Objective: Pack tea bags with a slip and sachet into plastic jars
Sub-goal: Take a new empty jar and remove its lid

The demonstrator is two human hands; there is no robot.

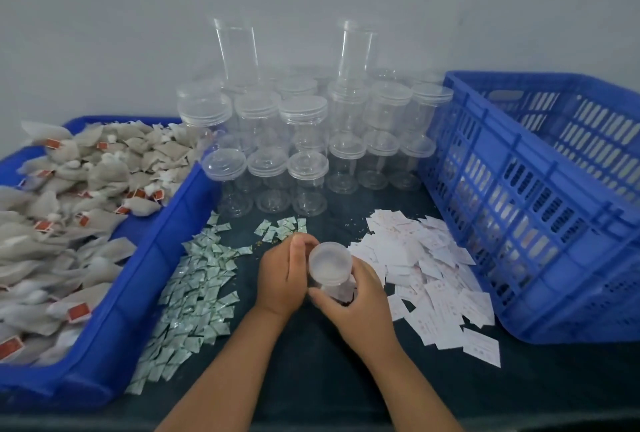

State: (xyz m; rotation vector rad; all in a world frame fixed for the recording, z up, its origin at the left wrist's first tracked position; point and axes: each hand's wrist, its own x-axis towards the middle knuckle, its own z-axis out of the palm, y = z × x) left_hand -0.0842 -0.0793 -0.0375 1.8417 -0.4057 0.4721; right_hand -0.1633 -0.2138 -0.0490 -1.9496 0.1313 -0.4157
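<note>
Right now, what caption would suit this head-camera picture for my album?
A left hand and right hand grip a lidded jar amid tea bags, sachets and slips, capped jars behind.

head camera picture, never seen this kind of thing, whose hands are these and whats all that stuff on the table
There is no machine here: a person wears one camera on the head, so you look down at their two hands. The left hand and right hand both hold a small clear plastic jar with a lid. On the dark table lie a pile of small green-and-white sachets and a pile of white paper slips. The blue plastic tray on the left holds grey tea bags with red tags. Behind stand rows of empty clear lidded jars; a blue slatted crate stands on the right.
</note>
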